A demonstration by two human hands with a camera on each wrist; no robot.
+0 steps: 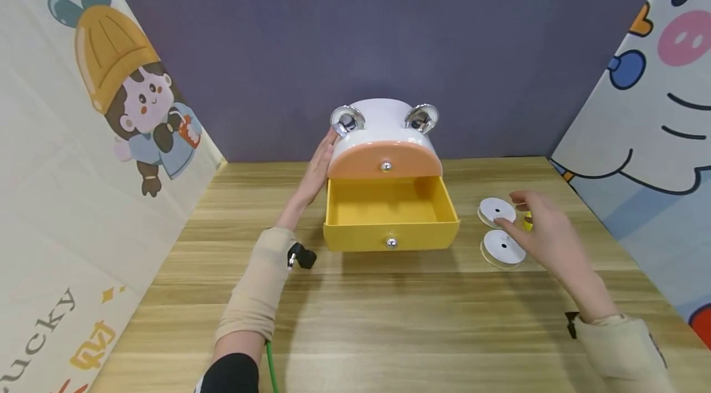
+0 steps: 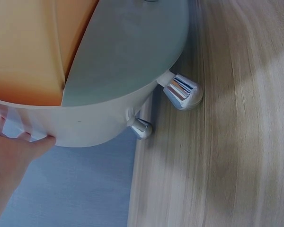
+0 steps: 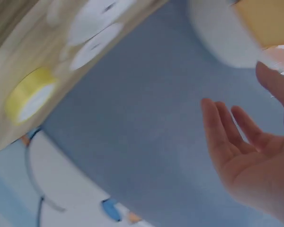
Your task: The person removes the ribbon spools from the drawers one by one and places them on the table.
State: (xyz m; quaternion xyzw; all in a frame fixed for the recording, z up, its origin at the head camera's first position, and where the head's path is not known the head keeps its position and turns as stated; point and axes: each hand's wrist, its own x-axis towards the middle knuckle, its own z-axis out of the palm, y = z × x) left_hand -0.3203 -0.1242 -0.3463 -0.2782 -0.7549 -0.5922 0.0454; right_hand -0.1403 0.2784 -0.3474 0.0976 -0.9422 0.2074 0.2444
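A white drawer box with silver bulging eyes (image 1: 383,118) stands at the back of the table, with a peach upper drawer (image 1: 355,161) pushed in. Its yellow lower drawer (image 1: 391,202) is pulled out, and nothing shows inside. My left hand (image 1: 316,171) rests against the box's left side, fingers extended; the left wrist view shows that hand (image 2: 14,153) touching the white shell (image 2: 99,125). On the right, my right hand (image 1: 547,232) hovers by two white ribbon spools (image 1: 497,209) and partly hides a yellow spool (image 3: 31,97). Nothing is in its spread fingers.
A wooden tabletop (image 1: 400,319) runs back to a dark grey-blue wall (image 1: 389,23). Printed cloth panels stand on the left (image 1: 50,152) and the right (image 1: 639,134). A green cable (image 1: 271,365) trails beside the left forearm.
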